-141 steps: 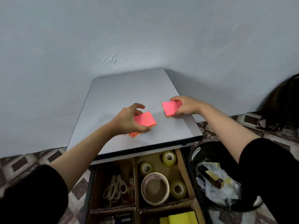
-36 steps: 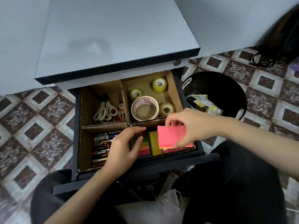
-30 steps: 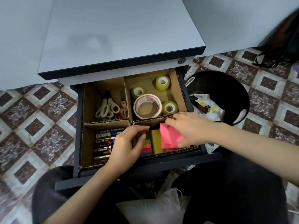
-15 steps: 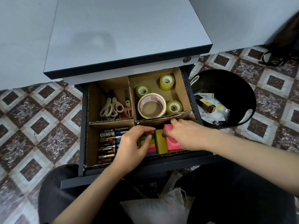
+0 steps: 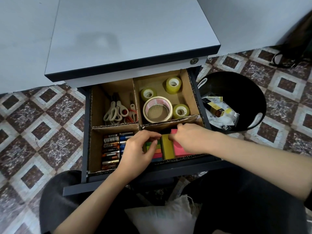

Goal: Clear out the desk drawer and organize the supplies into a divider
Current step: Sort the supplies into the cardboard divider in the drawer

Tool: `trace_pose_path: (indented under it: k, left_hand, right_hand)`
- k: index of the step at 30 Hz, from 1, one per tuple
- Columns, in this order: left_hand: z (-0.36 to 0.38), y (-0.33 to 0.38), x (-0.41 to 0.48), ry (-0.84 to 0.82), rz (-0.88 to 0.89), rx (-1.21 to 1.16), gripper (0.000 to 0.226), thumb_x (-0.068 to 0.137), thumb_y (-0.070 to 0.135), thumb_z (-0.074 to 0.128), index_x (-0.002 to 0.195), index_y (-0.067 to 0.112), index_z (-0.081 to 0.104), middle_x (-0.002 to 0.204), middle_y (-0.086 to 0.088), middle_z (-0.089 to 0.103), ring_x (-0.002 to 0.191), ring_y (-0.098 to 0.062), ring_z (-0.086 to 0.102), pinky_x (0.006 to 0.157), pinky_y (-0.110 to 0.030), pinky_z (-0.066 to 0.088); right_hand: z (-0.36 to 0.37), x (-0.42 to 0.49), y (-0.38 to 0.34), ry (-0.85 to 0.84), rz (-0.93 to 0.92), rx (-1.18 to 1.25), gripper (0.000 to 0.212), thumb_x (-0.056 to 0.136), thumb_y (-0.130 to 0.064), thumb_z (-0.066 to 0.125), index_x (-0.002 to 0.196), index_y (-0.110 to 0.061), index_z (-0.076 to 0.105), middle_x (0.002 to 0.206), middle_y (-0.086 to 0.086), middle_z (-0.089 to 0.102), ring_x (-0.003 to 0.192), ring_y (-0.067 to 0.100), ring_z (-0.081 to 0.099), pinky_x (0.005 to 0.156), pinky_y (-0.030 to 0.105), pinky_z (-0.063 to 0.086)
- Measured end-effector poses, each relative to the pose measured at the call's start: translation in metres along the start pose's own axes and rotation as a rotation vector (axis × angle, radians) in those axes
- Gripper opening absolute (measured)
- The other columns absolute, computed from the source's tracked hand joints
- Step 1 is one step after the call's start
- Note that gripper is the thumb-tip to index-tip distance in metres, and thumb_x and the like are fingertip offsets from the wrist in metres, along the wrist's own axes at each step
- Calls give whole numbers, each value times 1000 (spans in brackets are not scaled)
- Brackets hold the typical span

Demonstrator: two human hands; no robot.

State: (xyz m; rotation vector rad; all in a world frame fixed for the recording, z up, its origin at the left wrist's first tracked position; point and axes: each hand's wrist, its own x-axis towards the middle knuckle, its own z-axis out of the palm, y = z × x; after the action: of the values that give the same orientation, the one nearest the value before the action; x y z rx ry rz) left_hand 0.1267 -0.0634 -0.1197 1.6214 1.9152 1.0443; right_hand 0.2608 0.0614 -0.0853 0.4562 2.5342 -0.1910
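Note:
The desk drawer (image 5: 85,132) stands pulled out, lined with a cardboard divider (image 5: 116,127) of four compartments. The front right compartment holds colourful sticky notes (image 5: 154,148), an olive-yellow pad (image 5: 167,147) on edge and a pink sticky note pad (image 5: 179,149). My right hand (image 5: 191,139) lies over the pink pad, its curled fingers gripping the pad's far edge. My left hand (image 5: 139,150) pinches the colourful notes beside the yellow pad. Scissors (image 5: 116,112) fill the back left compartment, tape rolls (image 5: 157,109) the back right, batteries (image 5: 111,149) the front left.
The grey desk top (image 5: 131,31) overhangs the drawer's back. A black bin (image 5: 239,83) with wrappers stands on the tiled floor right of the drawer. A dark bag (image 5: 297,46) lies at the far right by the wall. A white cushion (image 5: 160,218) sits between my knees.
My right hand brought the pink pad down from the desk top and laid it flat in the front right compartment. My left hand stayed at the colourful notes.

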Motion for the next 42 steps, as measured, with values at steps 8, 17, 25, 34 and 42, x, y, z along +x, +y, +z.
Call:
trace_pose_path:
  k: [8,17,25,34,42]
  left_hand:
    - [-1,2,1,-11,27,-3,28,84,26,49,98,12,69,93,9,65,92,0,58,82,-11,45]
    - [-2,3,1,-11,16,28,19,83,13,56,98,13,69,93,11,64,93,5,56,82,-6,42]
    - [-1,2,0,0,20,25,20,83,12,56,97,11,69,91,10,64,92,1,57,82,-4,41]
    - [-1,-1,1,5,11,-17,16,85,7,57,92,14,69,89,10,66,89,-1,59,79,-6,43]
    - [-17,12,-24,33,-80,-62,20,88,6,60,86,25,66,86,21,63,89,0,60,75,-6,44]
  right_hand:
    - [18,-5,9,162,79,146,38,94,-12,43,131,-9,43,109,9,57,97,25,59,81,35,50]
    - [24,-8,19,153,77,193,43,90,-3,40,133,-10,44,110,10,54,98,23,56,85,32,49]
    - [21,-6,6,141,83,65,59,92,-50,45,146,-32,26,129,11,44,119,29,45,90,37,42]
    - [14,-9,-3,100,168,163,58,91,-42,53,144,-30,31,125,15,50,117,32,49,92,38,42]
    - [9,-26,-18,352,295,300,63,89,-45,56,144,-21,34,127,13,56,114,32,54,89,38,46]
